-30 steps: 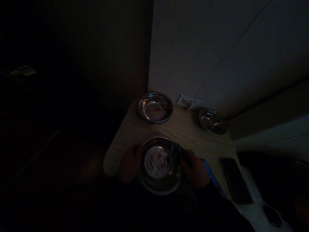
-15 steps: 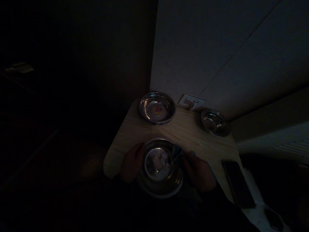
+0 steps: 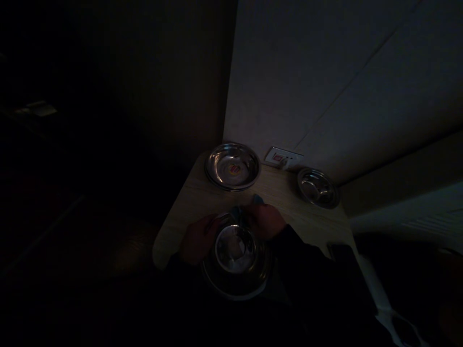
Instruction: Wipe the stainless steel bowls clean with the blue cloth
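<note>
A shiny steel bowl (image 3: pixel 235 284) is held low over the near edge of the table. My left hand (image 3: pixel 198 239) grips its left rim, thumb along the edge. Across the far rim, my right hand (image 3: pixel 265 220) is closed on a bluish cloth (image 3: pixel 237 214) that presses against the metal. A corner of the cloth pokes out above the knuckles. Beyond the hands, a stack of steel dishes (image 3: pixel 232 166) has a red and yellow sticker in the top one. The picture is very dark and finger detail is faint.
On the pale wooden table (image 3: pixel 177 217), another steel bowl (image 3: pixel 318 188) leans by the wall at the right. A socket plate (image 3: pixel 284 158) with a plug sits on the wall. A dark phone (image 3: pixel 350 270) lies at the right edge, partly behind my sleeve.
My right hand has moved with the cloth from the bowl's right side leftward and up to its far rim. My left hand still holds the left rim. The view has shifted slightly.
</note>
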Demonstrator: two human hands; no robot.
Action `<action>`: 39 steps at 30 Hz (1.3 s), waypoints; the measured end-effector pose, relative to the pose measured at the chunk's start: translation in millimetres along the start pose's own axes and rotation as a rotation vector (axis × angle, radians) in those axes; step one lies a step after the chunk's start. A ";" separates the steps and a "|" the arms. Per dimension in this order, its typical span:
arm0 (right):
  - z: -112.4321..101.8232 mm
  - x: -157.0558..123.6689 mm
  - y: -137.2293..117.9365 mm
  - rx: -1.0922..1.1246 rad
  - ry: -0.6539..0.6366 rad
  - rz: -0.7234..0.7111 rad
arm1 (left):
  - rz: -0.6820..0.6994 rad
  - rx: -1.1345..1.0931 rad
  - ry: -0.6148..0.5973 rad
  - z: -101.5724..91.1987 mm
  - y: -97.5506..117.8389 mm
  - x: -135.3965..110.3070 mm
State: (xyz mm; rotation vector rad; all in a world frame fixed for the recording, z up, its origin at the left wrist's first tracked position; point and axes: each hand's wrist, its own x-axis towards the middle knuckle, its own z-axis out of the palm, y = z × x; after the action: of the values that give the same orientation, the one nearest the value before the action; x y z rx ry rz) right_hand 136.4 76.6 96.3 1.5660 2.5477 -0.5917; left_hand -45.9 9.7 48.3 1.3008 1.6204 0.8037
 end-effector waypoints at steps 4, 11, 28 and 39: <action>1.2 7.2 -1.1 0.011 0.002 -0.054 | -0.071 0.048 0.065 4.3 1.6 -2.1; 10.8 -40.5 29.3 0.015 0.037 0.072 | -0.099 0.064 0.107 10.3 1.0 -4.3; -1.6 9.8 4.7 0.180 -0.040 -0.117 | 0.087 0.053 -0.030 3.3 4.5 5.1; 25.3 -21.8 34.2 0.415 0.184 0.084 | -0.020 0.059 0.022 -6.4 13.7 -10.0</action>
State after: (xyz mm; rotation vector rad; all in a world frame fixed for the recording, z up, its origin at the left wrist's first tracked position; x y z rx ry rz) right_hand 173.4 62.5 69.6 1.9247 2.5901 -1.0676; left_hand -45.7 3.7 65.4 1.3196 1.6835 0.7653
